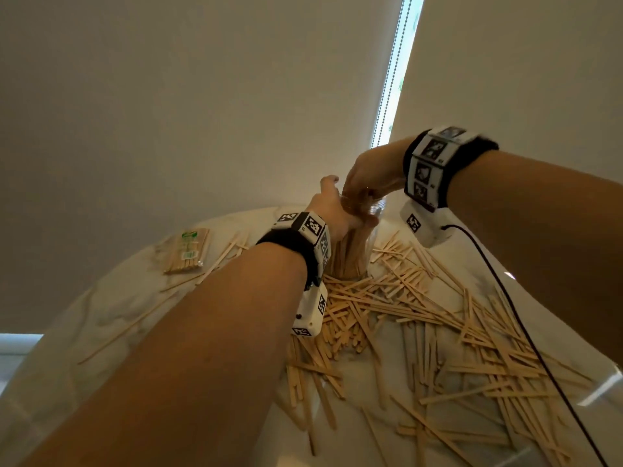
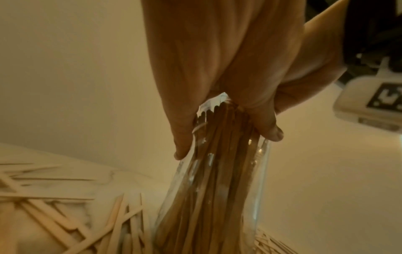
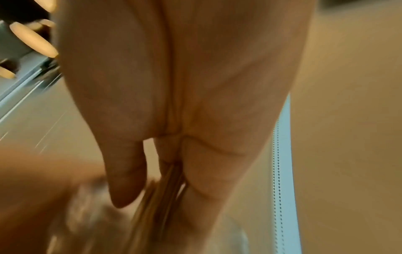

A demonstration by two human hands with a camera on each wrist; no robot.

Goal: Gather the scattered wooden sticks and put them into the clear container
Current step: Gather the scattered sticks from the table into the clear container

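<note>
Left hand (image 1: 332,210) grips the jar (image 2: 219,180) near its rim. Right hand (image 1: 369,175) fingers (image 3: 204,171) pinch a bundle of sticks (image 3: 167,180), lowering it in. Jar partly filled; many loose sticks (image 1: 438,332) remain on the surface (image 1: 111,298).

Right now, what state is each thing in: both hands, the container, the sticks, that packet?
left hand: grips the clear container near its top.
right hand: at the container's mouth, pinching a bundle of sticks.
clear container: upright on the table, open, holding standing sticks.
scattered sticks: many lying loose on the table.
packet of sticks: lying flat at the left, apart from the pile.
</note>
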